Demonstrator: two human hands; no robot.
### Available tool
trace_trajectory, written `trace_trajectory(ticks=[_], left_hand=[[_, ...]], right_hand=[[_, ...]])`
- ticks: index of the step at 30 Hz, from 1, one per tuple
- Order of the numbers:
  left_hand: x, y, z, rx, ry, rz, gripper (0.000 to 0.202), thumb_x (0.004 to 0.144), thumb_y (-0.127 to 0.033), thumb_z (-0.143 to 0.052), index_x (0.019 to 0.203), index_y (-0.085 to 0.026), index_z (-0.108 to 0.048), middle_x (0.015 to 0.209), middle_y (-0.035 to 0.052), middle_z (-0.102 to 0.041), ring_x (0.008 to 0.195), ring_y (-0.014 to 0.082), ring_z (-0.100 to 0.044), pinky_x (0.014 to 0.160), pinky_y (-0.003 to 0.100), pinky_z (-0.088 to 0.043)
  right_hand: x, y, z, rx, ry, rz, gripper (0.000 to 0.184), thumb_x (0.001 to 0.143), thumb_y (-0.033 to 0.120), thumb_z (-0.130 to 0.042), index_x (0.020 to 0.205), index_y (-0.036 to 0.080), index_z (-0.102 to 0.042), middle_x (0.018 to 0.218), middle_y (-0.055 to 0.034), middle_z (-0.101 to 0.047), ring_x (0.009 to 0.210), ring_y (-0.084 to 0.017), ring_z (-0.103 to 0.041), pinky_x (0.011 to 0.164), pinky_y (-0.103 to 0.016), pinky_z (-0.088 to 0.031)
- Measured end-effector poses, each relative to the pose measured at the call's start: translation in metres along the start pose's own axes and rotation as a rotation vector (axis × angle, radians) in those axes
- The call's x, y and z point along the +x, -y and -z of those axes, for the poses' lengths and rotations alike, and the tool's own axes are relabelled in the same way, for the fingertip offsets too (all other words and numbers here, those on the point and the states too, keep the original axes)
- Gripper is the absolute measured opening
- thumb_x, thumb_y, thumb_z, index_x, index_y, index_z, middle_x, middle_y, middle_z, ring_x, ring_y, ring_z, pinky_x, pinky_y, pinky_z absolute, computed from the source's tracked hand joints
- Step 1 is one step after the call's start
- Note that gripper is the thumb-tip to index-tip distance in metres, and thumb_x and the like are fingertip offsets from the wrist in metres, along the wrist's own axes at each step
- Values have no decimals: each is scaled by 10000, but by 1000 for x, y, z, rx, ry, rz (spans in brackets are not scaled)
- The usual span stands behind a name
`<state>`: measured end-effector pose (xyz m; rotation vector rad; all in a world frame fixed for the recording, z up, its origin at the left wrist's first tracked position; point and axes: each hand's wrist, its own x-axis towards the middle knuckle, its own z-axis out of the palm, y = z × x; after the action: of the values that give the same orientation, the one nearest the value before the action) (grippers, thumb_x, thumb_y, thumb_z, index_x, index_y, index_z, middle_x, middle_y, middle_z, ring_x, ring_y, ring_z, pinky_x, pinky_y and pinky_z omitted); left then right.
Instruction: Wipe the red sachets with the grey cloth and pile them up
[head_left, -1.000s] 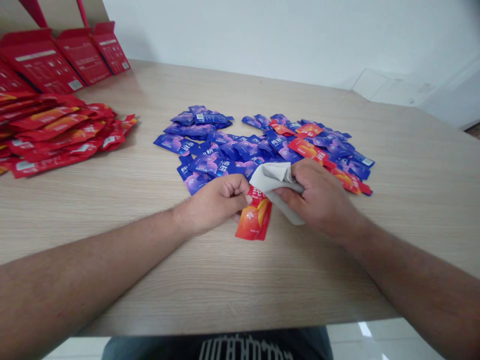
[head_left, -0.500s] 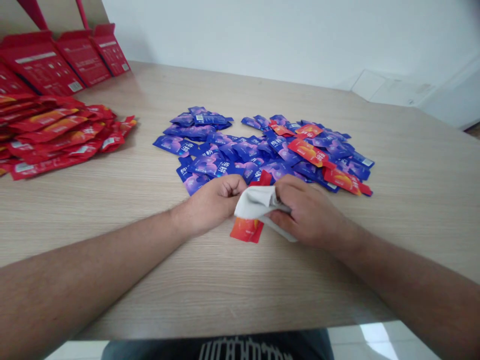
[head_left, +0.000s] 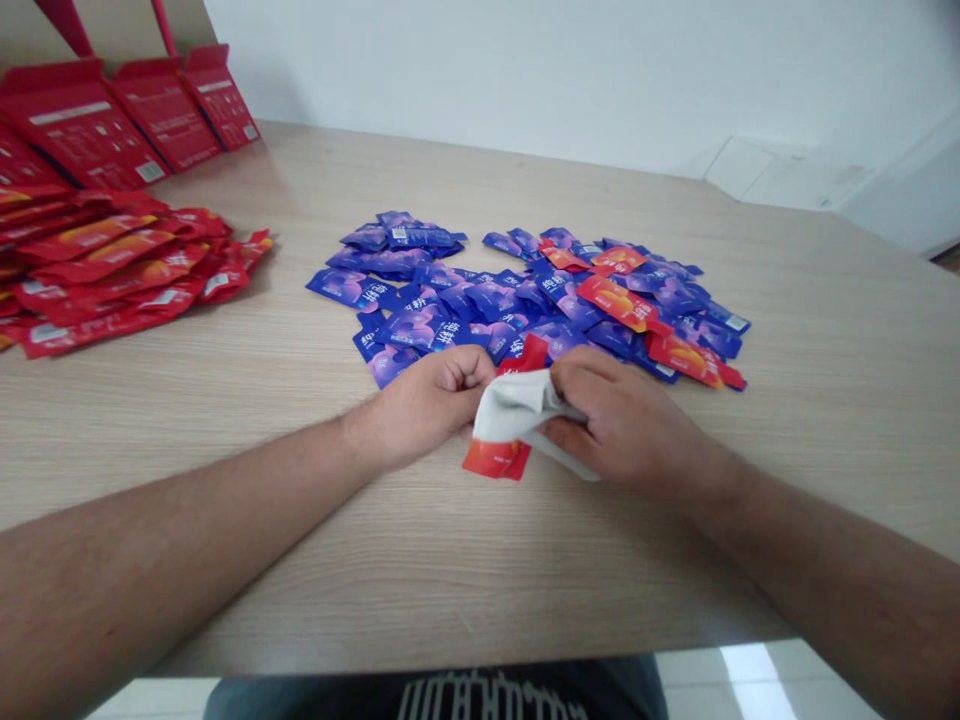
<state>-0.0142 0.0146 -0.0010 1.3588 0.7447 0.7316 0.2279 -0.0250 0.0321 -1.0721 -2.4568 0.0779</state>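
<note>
Shifted slightly rightward since the last frame: a folded off-white cloth and a glossy red-orange foil sachet, the sachet lying under the cloth with its top corner showing above and its lower end below. Left hand curled, fingers pressed together, their tips against the cloth's left edge; right hand with fingers closed together over the cloth's right side, pinching its fold. Blue-purple foil sachets heaped just beyond the hands, red foil sachets and open red cardboard cartons well off left, on a pale wood-grain table.
</note>
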Motion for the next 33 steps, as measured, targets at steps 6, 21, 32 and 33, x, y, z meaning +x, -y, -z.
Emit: trace_trajectory(ticks=[6, 21, 32, 33], left_hand=[[0, 2, 0, 20, -12, 26, 209, 858, -295, -754, 848, -181, -579, 726, -21, -617, 613, 97, -546, 568, 210, -425], [-1, -2, -1, 12, -29, -2, 198, 867, -258, -745, 815, -176, -573, 675, -44, -582, 560, 68, -485, 533, 185, -383], [-2, -3, -2, 28, -55, 22, 195, 842, -262, -763, 827, -180, -587, 661, -45, -584, 545, 73, -480, 523, 182, -371], [-2, -3, -2, 23, -55, 15, 193, 843, -261, -760, 823, -180, -587, 654, -47, -579, 540, 71, -471, 519, 180, -368]], right_hand=[[2, -7, -3, -27, -98, -100, 233, 1003, 382, -670, 909, 222, -529, 918, -52, -607, 839, -223, -580, 723, -340, -456], [-1, 3, -1, 52, 58, 30, 156, 1007, 306, -640, 918, 224, -542, 949, -50, -621, 846, -208, -590, 734, -330, -467], [1, 1, 0, 22, 49, -22, 168, 995, 320, -651, 908, 226, -543, 948, -56, -628, 831, -212, -587, 719, -335, -467], [1, 3, 0, 37, 82, 12, 149, 993, 300, -646, 912, 225, -547, 952, -55, -630, 829, -208, -587, 722, -333, -469]])
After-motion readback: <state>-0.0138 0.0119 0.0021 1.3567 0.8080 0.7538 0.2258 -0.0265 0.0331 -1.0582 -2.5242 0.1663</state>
